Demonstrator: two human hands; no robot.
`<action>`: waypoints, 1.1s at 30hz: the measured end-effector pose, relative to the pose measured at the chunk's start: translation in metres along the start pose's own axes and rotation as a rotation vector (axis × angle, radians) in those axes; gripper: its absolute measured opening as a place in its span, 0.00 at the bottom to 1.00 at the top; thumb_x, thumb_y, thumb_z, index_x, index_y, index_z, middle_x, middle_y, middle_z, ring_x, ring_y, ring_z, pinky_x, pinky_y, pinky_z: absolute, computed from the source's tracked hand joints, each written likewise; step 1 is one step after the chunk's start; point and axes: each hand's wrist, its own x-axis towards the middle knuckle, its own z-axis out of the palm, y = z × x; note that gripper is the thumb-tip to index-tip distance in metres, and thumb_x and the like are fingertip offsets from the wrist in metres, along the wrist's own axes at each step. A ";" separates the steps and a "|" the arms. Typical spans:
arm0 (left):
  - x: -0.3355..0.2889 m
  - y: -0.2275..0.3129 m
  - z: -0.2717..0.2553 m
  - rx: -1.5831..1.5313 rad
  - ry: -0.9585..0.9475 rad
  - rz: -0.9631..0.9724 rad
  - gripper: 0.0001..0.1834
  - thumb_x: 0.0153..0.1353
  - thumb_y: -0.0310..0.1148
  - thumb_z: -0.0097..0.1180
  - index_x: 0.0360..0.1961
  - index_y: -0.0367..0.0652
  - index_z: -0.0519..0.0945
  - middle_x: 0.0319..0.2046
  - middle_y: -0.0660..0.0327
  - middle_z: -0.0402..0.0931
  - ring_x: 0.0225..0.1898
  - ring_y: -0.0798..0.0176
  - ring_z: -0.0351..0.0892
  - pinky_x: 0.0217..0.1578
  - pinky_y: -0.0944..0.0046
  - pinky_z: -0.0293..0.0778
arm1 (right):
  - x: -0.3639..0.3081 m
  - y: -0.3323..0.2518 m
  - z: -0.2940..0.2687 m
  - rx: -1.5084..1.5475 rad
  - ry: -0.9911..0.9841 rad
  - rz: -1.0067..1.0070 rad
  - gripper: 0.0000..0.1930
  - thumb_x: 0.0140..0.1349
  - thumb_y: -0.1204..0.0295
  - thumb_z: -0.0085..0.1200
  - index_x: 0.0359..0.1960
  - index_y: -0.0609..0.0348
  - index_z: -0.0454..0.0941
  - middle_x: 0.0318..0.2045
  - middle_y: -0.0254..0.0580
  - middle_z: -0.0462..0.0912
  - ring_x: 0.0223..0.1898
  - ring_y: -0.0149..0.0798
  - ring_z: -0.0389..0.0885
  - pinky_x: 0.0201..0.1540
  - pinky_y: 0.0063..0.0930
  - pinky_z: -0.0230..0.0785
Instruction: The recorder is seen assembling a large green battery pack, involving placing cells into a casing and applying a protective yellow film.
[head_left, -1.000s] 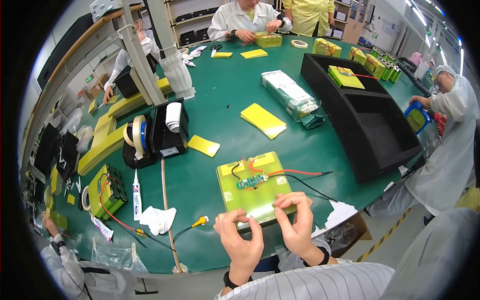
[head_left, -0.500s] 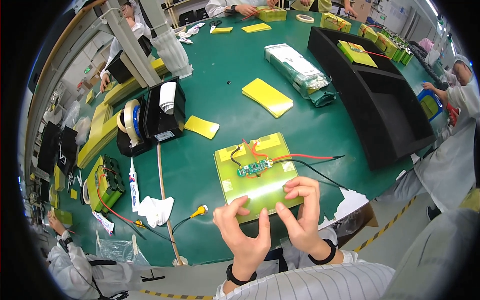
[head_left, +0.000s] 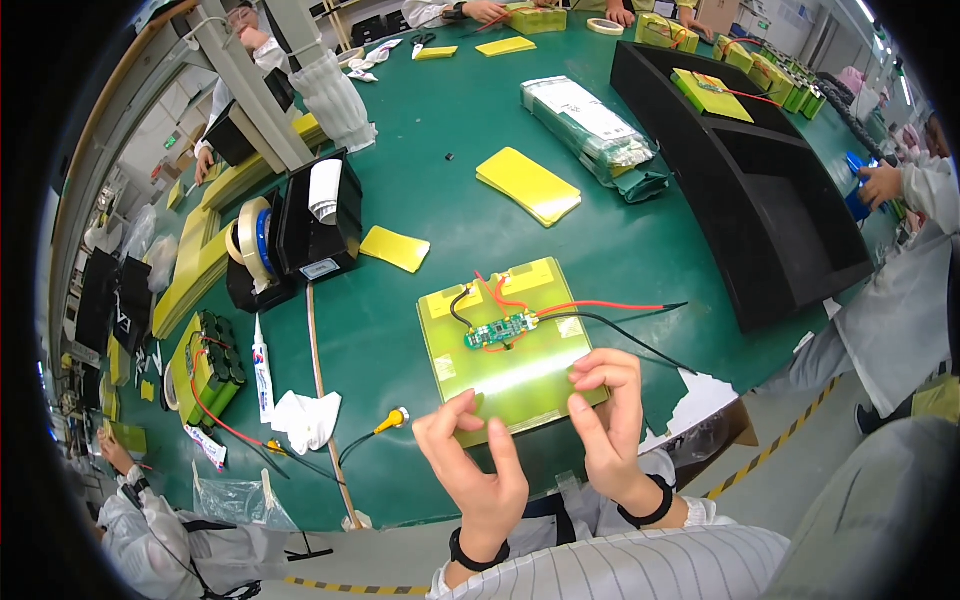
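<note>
Lime pack (head_left: 515, 375) lies near left hand (head_left: 475, 465) and right hand (head_left: 615, 445), fingers (head_left: 614, 367) half-curled.

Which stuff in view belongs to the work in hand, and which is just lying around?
Work in hand:
yellow-green pack, left hand and right hand at its near edge
green circuit board on it
red lead and black lead off the board

Probably just lying around:
yellow sheet stack
wrapped package
black tray
white tube
crumpled white cloth
</note>
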 end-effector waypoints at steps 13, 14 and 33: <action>-0.003 -0.004 -0.003 0.027 0.025 0.016 0.21 0.55 0.22 0.64 0.51 0.39 0.77 0.42 0.54 0.68 0.42 0.54 0.67 0.47 0.57 0.67 | -0.004 0.002 0.001 -0.094 -0.022 -0.045 0.15 0.59 0.74 0.68 0.46 0.56 0.76 0.54 0.47 0.73 0.55 0.44 0.72 0.59 0.35 0.62; -0.004 -0.008 0.000 0.010 0.051 0.026 0.18 0.52 0.23 0.68 0.45 0.44 0.81 0.42 0.57 0.66 0.44 0.55 0.72 0.49 0.57 0.70 | -0.004 -0.003 -0.002 -0.149 -0.064 -0.045 0.15 0.58 0.72 0.70 0.45 0.54 0.80 0.54 0.45 0.73 0.54 0.44 0.73 0.59 0.35 0.62; -0.001 -0.015 -0.015 -0.338 0.049 0.017 0.11 0.54 0.13 0.66 0.37 0.36 0.81 0.46 0.54 0.80 0.55 0.52 0.80 0.62 0.53 0.71 | 0.007 -0.010 -0.023 -0.286 -0.049 -0.202 0.08 0.53 0.76 0.69 0.36 0.53 0.88 0.54 0.43 0.82 0.56 0.47 0.79 0.60 0.40 0.66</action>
